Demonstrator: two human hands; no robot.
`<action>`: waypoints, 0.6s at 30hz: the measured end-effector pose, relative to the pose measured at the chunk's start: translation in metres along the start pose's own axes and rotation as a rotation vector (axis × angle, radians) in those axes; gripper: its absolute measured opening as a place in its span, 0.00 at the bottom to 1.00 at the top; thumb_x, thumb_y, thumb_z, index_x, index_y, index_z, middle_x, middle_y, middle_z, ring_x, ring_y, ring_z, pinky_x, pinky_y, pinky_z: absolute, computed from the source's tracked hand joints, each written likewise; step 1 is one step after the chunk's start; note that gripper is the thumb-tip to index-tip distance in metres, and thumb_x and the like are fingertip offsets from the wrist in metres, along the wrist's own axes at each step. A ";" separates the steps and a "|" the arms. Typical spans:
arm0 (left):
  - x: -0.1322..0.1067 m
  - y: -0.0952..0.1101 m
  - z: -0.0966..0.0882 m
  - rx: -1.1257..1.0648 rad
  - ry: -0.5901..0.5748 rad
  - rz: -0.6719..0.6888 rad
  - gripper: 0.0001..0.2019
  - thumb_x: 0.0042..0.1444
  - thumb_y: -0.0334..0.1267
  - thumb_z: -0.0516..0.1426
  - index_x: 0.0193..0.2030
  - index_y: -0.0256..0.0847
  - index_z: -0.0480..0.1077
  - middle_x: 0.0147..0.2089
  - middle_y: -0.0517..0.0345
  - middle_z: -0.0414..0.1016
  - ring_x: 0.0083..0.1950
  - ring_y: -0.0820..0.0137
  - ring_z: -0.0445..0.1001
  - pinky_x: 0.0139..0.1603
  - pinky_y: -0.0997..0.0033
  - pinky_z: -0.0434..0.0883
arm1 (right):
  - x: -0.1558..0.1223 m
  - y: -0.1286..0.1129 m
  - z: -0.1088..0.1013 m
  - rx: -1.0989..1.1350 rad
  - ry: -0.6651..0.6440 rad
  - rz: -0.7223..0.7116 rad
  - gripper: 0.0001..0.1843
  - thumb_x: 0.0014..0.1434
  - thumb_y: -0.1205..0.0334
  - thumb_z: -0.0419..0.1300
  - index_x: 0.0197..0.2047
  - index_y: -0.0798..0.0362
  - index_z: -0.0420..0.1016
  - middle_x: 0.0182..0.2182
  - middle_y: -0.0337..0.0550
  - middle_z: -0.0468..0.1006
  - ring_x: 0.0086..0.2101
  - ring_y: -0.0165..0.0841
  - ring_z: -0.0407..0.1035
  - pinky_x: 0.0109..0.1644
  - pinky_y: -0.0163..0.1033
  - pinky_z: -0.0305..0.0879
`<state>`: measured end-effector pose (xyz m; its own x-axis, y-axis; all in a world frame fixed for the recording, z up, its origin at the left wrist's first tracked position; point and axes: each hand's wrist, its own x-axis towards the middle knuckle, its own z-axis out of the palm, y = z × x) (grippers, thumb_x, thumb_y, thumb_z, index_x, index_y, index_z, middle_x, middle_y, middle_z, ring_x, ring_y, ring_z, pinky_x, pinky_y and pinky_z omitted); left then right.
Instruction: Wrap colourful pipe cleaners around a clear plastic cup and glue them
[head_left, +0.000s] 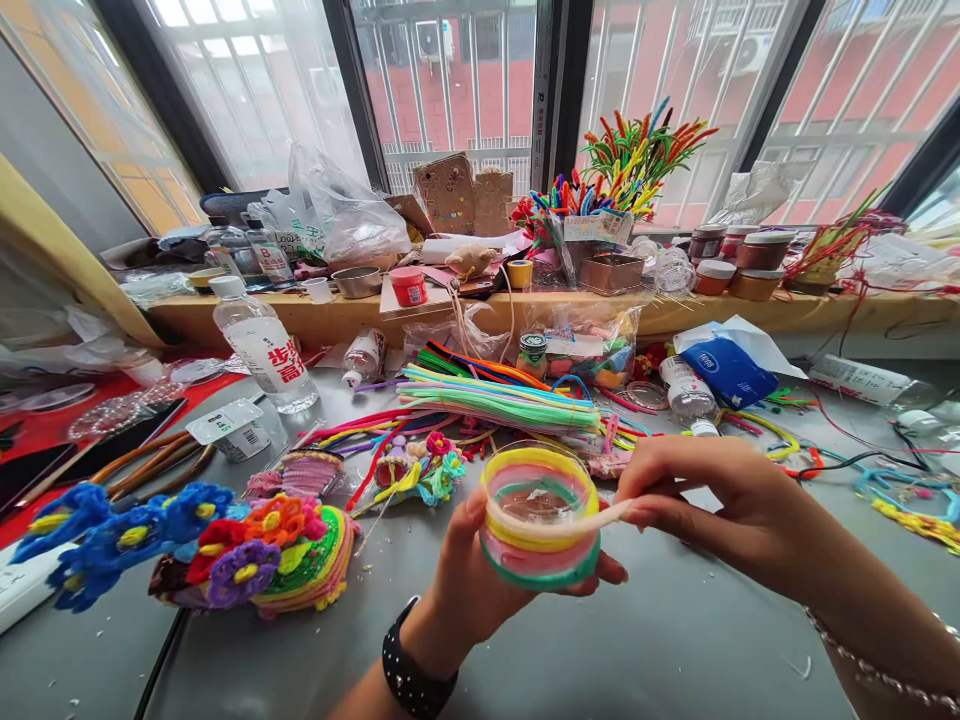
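My left hand [480,580] is closed around a small clear cup [538,515] wrapped in rings of pink, yellow and green pipe cleaner. It holds the cup from below and behind, above the grey table [660,640]. My right hand [712,500] pinches the loose end of a pale pipe cleaner [592,518] that lies across the cup's front. A black watch strap sits on my left wrist and a thin bracelet on my right.
A bundle of coloured pipe cleaners [487,395] lies behind the cup. Pipe-cleaner flowers and a woven basket [277,555] sit at left. A water bottle [262,345], a blue tissue pack [727,370] and a cluttered window ledge [480,305] stand farther back.
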<state>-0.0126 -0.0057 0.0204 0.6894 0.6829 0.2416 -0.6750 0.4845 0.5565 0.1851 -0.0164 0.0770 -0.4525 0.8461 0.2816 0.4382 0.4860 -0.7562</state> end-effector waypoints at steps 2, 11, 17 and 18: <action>0.000 -0.001 0.000 -0.022 0.011 -0.015 0.27 0.49 0.55 0.56 0.47 0.33 0.73 0.39 0.47 0.79 0.36 0.62 0.79 0.30 0.76 0.69 | 0.000 -0.001 0.000 0.015 0.008 -0.001 0.11 0.58 0.55 0.57 0.30 0.52 0.75 0.24 0.38 0.74 0.25 0.25 0.64 0.26 0.30 0.60; -0.003 -0.006 -0.006 -0.092 -0.130 -0.192 0.35 0.43 0.60 0.57 0.53 0.37 0.68 0.40 0.47 0.77 0.30 0.61 0.79 0.24 0.71 0.71 | 0.001 0.000 0.001 0.197 -0.072 0.063 0.12 0.55 0.55 0.61 0.27 0.55 0.70 0.22 0.37 0.72 0.23 0.24 0.65 0.26 0.28 0.60; -0.008 -0.005 0.002 -0.026 -0.080 -0.238 0.37 0.41 0.63 0.56 0.54 0.39 0.66 0.36 0.49 0.75 0.31 0.62 0.78 0.29 0.67 0.71 | 0.004 0.002 0.001 0.151 -0.122 -0.012 0.13 0.54 0.57 0.62 0.24 0.56 0.69 0.19 0.34 0.69 0.22 0.22 0.58 0.24 0.27 0.55; -0.008 -0.005 0.003 -0.004 -0.068 -0.236 0.38 0.41 0.63 0.55 0.54 0.38 0.65 0.35 0.49 0.75 0.32 0.62 0.77 0.30 0.67 0.71 | 0.004 0.003 0.001 0.141 -0.124 -0.023 0.14 0.54 0.56 0.62 0.24 0.56 0.69 0.19 0.33 0.68 0.22 0.22 0.57 0.24 0.27 0.54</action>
<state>-0.0136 -0.0155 0.0181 0.8443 0.5121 0.1582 -0.4939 0.6288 0.6006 0.1838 -0.0120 0.0751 -0.5572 0.7974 0.2318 0.3169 0.4622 -0.8282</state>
